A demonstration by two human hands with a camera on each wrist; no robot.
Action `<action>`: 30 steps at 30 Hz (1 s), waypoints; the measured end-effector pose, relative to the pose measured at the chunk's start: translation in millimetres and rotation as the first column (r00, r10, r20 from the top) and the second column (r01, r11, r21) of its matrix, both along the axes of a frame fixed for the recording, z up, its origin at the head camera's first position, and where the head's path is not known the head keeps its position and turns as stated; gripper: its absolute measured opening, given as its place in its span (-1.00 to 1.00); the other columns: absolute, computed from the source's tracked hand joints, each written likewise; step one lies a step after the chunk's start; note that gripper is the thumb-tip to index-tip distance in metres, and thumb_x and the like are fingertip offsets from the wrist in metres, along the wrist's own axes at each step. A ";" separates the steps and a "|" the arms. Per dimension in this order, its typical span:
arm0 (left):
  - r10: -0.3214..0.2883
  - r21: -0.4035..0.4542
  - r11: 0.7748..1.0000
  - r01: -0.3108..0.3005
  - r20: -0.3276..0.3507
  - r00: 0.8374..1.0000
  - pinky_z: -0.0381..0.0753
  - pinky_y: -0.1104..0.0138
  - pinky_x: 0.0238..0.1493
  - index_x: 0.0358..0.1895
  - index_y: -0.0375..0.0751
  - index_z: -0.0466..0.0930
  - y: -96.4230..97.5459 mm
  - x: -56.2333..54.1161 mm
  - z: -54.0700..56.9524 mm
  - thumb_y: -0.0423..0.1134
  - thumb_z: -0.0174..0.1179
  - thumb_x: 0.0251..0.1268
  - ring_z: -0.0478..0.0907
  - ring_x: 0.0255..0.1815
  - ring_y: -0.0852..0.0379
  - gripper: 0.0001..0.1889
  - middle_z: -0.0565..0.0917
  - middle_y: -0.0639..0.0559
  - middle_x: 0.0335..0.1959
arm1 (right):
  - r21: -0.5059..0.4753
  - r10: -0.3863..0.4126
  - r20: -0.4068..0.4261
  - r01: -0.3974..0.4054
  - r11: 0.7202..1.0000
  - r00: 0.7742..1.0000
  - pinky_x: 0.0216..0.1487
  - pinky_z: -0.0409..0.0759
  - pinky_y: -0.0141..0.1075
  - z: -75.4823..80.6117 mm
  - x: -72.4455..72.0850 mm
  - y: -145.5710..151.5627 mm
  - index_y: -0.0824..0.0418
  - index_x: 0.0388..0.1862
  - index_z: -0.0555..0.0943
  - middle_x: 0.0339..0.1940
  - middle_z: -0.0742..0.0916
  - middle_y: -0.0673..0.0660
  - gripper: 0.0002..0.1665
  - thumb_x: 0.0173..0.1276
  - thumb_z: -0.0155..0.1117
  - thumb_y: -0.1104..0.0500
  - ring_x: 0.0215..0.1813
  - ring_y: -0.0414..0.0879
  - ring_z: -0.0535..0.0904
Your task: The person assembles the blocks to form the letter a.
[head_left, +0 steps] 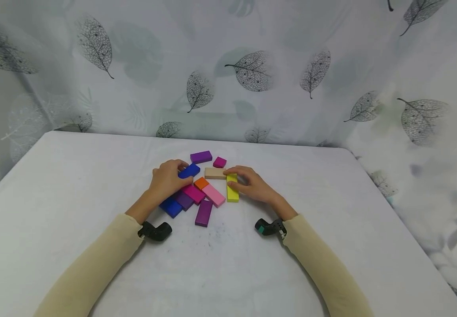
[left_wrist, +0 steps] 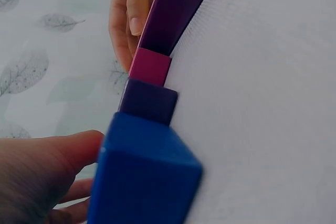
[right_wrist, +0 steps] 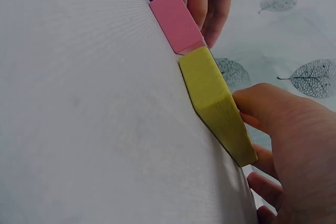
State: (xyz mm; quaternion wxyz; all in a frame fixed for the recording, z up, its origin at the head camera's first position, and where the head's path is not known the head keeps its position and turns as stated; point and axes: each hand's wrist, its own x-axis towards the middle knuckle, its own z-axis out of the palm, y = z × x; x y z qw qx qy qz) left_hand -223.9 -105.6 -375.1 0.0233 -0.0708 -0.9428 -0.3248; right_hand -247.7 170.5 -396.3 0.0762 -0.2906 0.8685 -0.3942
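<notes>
"What are you gripping?"

"My left hand (head_left: 168, 175) is pinching the far blue block (head_left: 190, 171), opened just to its width; my right hand (head_left: 254, 186) is holding the yellow block (head_left: 232, 194), thumb and fingers bent about it."

"What are you watching for?"

"The wooden block (head_left: 214, 173) is lying right by my right fingertips, so I should be pressing lightly, staying low, not nudging it."

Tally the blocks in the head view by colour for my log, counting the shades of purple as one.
Purple blocks: 3
Blue blocks: 2
Magenta blocks: 2
Orange block: 1
Pink block: 1
Bare-wood block: 1
Yellow block: 1
Total visible: 11
</notes>
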 end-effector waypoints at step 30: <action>-0.146 -0.003 0.989 0.146 -0.015 0.989 0.26 -0.08 -0.02 0.18 -0.33 0.56 -6.2 10.1 -0.7 -0.21 0.25 0.25 0.54 0.07 -0.19 -0.55 0.61 -0.29 0.06 | -0.021 0.020 -0.017 -0.021 1.000 1.000 0.43 0.10 0.19 -0.4 1.9 -1.3 0.16 0.27 0.54 0.34 0.51 0.17 -0.55 0.42 0.22 0.14 0.44 0.14 0.26</action>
